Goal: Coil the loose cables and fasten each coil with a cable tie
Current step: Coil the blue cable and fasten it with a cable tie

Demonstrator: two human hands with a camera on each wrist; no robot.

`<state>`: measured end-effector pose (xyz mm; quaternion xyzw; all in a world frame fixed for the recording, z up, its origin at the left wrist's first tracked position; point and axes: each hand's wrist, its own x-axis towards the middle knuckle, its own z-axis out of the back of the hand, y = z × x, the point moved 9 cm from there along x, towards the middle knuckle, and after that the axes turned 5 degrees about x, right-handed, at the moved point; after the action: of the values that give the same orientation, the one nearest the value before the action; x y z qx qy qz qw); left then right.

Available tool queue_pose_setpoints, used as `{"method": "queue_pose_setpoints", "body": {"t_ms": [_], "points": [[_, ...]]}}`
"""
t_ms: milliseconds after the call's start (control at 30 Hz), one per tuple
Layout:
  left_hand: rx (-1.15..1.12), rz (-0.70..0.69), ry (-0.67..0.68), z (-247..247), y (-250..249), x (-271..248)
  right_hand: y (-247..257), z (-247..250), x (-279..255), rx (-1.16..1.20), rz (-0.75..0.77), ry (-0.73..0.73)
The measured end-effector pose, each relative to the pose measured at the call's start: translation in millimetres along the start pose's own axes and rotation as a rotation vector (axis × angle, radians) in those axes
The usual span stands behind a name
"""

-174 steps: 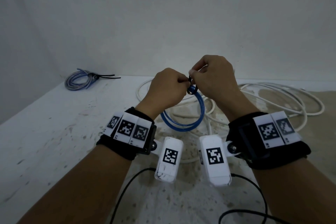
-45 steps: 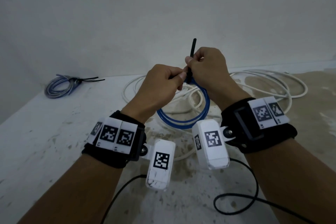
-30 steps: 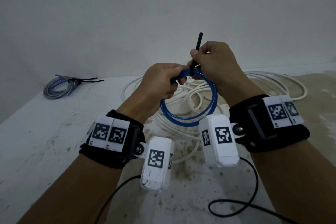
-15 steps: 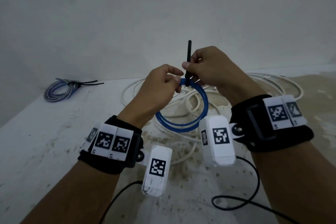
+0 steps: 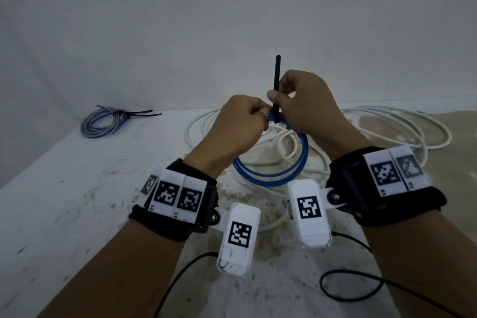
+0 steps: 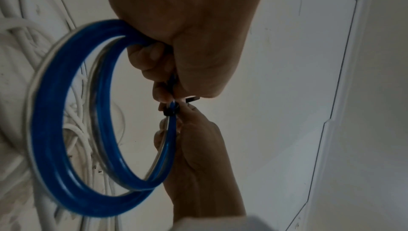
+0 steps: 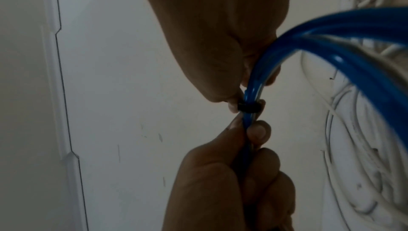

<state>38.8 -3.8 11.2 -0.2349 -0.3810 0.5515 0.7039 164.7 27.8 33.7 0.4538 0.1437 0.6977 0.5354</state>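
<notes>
A blue cable coil hangs between my hands above the table. My left hand grips the top of the coil with curled fingers, just left of a black cable tie. The tie's band wraps tightly round the blue strands, and its tail stands straight up. My right hand pinches that tail between thumb and forefinger, just above the coil. In the left wrist view the coil runs through my left hand to the band. The tie's head is hidden by fingers.
A long loose white cable sprawls on the table under and behind the hands. A tied blue-grey coil lies at the far left by the wall. Black wrist-camera leads trail over the near table.
The tie's tail, unseen 5.8 s ago, now stands up through my right fingers. The coil tilted up a second ago and hangs level again; my left fingers have closed tighter on it.
</notes>
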Motion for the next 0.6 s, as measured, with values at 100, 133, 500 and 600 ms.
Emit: {"method": "queue_pose_setpoints", "body": {"t_ms": [100,133,500,600], "points": [[0.004,-0.008,-0.006,0.0,-2.8,0.6,-2.6,2.1,1.3,0.030,0.016,-0.006],[0.013,-0.018,-0.007,-0.7,-4.3,0.7,-4.2,1.5,1.0,0.055,0.012,0.001],[0.015,-0.011,0.005,-2.0,-0.6,0.8,-7.9,-2.9,1.2,0.178,0.028,-0.034],[0.007,0.025,0.026,-3.2,1.9,1.6,-9.8,-2.4,1.1,0.153,0.014,-0.027]]}}
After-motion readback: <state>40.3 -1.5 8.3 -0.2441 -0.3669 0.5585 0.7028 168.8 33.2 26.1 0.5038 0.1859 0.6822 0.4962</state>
